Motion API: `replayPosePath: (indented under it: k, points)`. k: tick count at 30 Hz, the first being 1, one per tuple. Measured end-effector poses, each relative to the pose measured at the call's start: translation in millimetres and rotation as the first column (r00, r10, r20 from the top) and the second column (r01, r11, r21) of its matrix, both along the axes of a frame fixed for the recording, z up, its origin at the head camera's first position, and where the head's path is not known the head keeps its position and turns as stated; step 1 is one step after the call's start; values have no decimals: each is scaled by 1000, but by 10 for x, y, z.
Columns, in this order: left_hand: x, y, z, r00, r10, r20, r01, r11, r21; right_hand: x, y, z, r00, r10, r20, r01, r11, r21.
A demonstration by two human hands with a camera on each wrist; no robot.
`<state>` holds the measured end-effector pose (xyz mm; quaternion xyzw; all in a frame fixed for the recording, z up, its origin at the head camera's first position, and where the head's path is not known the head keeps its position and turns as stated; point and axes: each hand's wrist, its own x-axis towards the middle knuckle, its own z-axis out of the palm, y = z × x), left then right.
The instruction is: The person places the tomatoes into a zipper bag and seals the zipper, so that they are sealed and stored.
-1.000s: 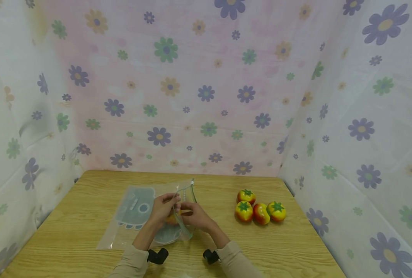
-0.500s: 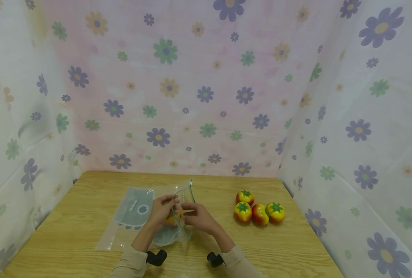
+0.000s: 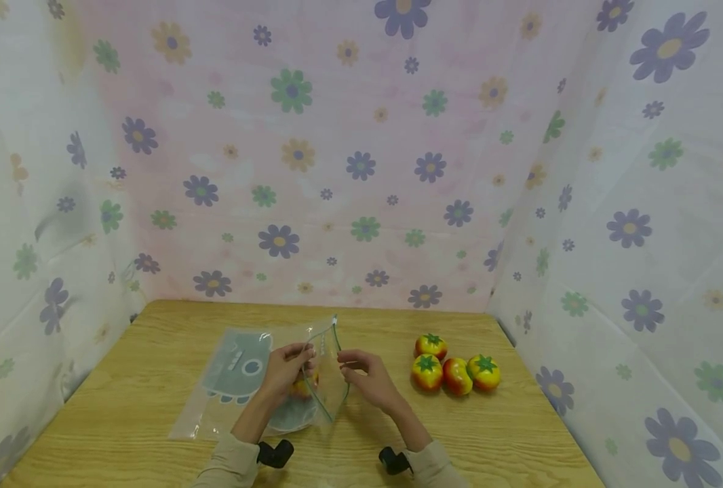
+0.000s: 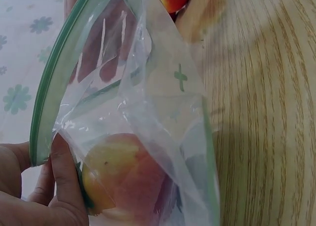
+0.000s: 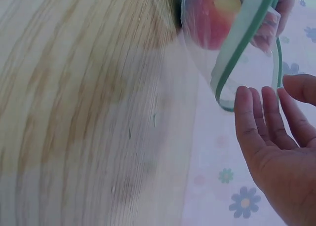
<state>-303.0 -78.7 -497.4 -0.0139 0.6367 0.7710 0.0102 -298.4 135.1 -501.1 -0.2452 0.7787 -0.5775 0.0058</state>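
Note:
A clear zip bag (image 3: 289,415) with a green zip strip and a printed cartoon lies on the table, its mouth raised and gaping to the right. My left hand (image 3: 285,369) pinches the mouth's near-left edge; in the left wrist view its fingers (image 4: 66,176) grip the film below the green strip. Inside the bag is one yellow-and-red fruit with a green leafy top (image 4: 123,176), seen through the plastic. My right hand (image 3: 370,379) is at the right edge of the mouth, holding nothing. The right wrist view shows its fingers (image 5: 244,117) extended beside the green strip.
To the right, several yellow-and-red fruits (image 3: 427,373) with green leafy tops sit in a cluster on the wooden table (image 3: 459,440). Flowered cloth walls (image 3: 349,271) enclose the table at the back and both sides.
My right hand has drawn back to the right, out of the bag's mouth, and its fingers have left the fruit inside. The mouth gapes wider. My left hand stays in place.

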Motion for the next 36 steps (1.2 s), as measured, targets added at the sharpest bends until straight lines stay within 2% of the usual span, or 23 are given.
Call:
replayPosePath:
  k: [13,20,24,31,36]
  points:
    - [45,-7,-19,1000,1,-5,-1,999,35,-9,279,-11,995,-101,2,101,994,-47]
    - [75,-14,-34,1000,31,-7,-31,999,22,-12,443,-42,982,-186,-27,188,980,63]
    - [75,-8,-29,999,39,-4,-39,999,9,-3,529,-19,977,-212,-28,213,974,78]
    - [39,1,-75,998,57,-6,-57,998,18,0,654,15,948,-311,-67,314,948,53]
    - [1,6,-83,998,61,-25,-61,998,9,0,729,88,933,-355,-60,357,933,30]
